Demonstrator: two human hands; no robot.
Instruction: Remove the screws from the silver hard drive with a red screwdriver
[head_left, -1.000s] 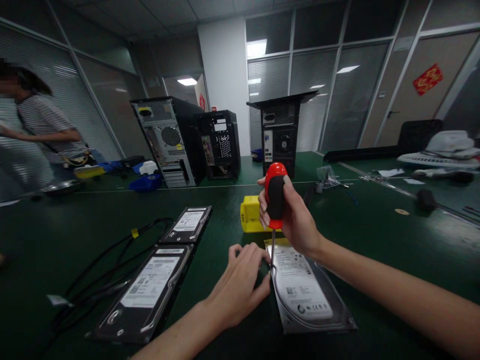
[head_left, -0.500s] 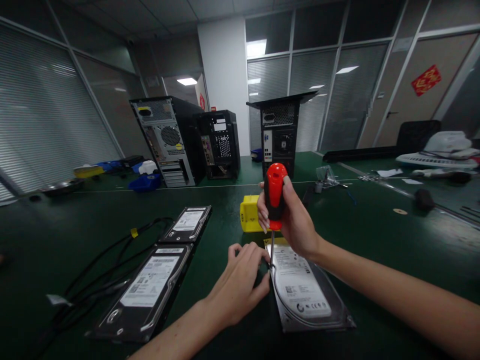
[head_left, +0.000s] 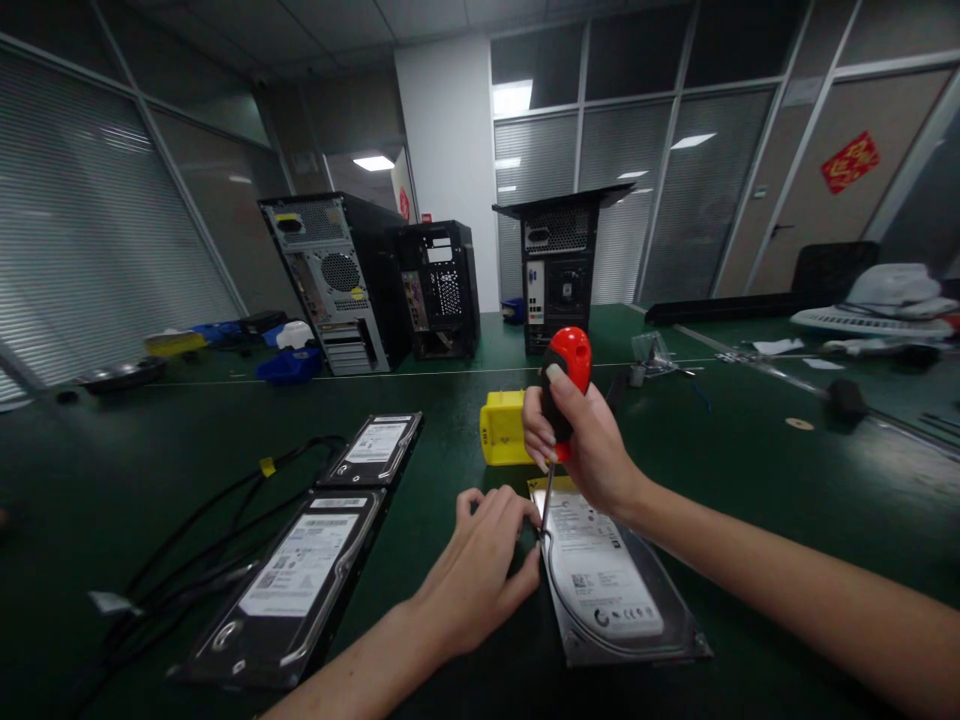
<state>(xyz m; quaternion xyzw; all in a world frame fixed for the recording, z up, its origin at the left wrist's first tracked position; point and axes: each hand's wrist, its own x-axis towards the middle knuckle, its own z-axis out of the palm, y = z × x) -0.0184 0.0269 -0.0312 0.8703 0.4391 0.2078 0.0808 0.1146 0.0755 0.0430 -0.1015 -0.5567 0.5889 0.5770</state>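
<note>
My right hand [head_left: 589, 430] is wrapped round the red and black handle of a screwdriver [head_left: 576, 352], its thumb lying along the grip. The shaft slants down to the upper left edge of a hard drive [head_left: 600, 575], which lies label up on the table. Beside the tip is my left hand [head_left: 487, 550], its index finger and thumb drawn together at the drive's left edge. Whatever sits between those fingertips is too small to make out. Behind the drive stands a yellow bin [head_left: 504, 430], partly covered by my right hand.
Two more hard drives [head_left: 300, 565] lie end to end on the left, beside black cables [head_left: 225, 490]. Computer cases [head_left: 341, 280] stand at the back, with a blue bin [head_left: 289, 367] near them. Small parts [head_left: 652, 355] lie on the green table [head_left: 442, 400] at right.
My right hand has turned the screwdriver handle, and its top now leans further right. My thumb has shifted round onto the dark grip. The left hand and the drive stay in place.
</note>
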